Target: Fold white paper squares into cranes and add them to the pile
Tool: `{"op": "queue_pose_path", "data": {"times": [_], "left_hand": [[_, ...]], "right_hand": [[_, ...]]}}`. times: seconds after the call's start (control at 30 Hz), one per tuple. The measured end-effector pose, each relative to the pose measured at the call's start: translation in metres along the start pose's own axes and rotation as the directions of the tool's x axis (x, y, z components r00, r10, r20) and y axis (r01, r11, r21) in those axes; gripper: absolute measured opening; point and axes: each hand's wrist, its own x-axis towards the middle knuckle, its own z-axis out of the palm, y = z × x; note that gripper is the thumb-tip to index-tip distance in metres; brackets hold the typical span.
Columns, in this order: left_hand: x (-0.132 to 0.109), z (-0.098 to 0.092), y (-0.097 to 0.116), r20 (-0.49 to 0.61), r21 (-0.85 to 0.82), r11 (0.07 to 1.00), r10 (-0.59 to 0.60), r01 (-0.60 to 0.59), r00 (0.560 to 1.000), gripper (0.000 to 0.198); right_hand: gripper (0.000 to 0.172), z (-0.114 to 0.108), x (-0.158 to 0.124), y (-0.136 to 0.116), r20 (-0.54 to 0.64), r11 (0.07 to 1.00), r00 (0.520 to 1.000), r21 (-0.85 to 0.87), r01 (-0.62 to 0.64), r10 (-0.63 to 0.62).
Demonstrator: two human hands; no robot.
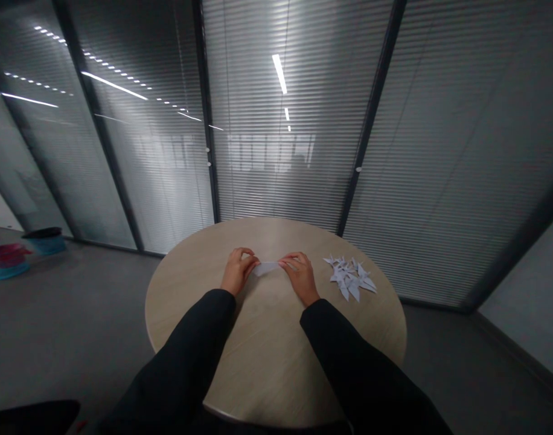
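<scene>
Here, round wooden table (267, 356) — left hand (238, 272), right hand (301, 278) pinching paper strip (266, 268) — blinds (276, 169) behind.

The paper strip (266, 269) lies on the round table (267, 362) between my left hand (238, 271) and right hand (300, 277); folded paper cranes (349, 277), apparently, lie to the right.

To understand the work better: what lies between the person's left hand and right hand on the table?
The head view shows a narrow white folded paper strip there, touching the left hand and right hand, on the round light-wood table.
</scene>
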Motion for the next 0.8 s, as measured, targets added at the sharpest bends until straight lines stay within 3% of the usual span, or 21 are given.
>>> {"op": "queue_pose_path", "data": {"times": [0.23, 0.4, 0.7, 0.8], "left_hand": [[0.001, 0.001, -0.01, -0.097, -0.038, 0.999, -0.014, 0.01, 0.995, 0.015], [0.005, -0.001, -0.023, -0.215, -0.11, 0.992, -0.09, 0.067, 0.972, 0.015], [0.009, -0.002, -0.036, -0.343, -0.234, 0.955, -0.256, 0.182, 0.904, 0.016], [0.01, -0.007, -0.041, -0.368, -0.31, 0.912, -0.374, 0.267, 0.851, 0.022]], "right_hand": [[0.023, 0.003, 0.001, 0.01, -0.016, 0.983, 0.992, 0.135, -0.123, 0.126], [0.027, 0.002, 0.002, 0.016, -0.046, 0.954, 0.981, 0.244, -0.171, 0.188], [0.032, 0.008, 0.002, 0.023, -0.018, 0.888, 0.949, 0.358, -0.287, 0.314], [0.03, 0.005, 0.002, 0.028, -0.008, 0.821, 0.905, 0.424, -0.383, 0.426]]}}
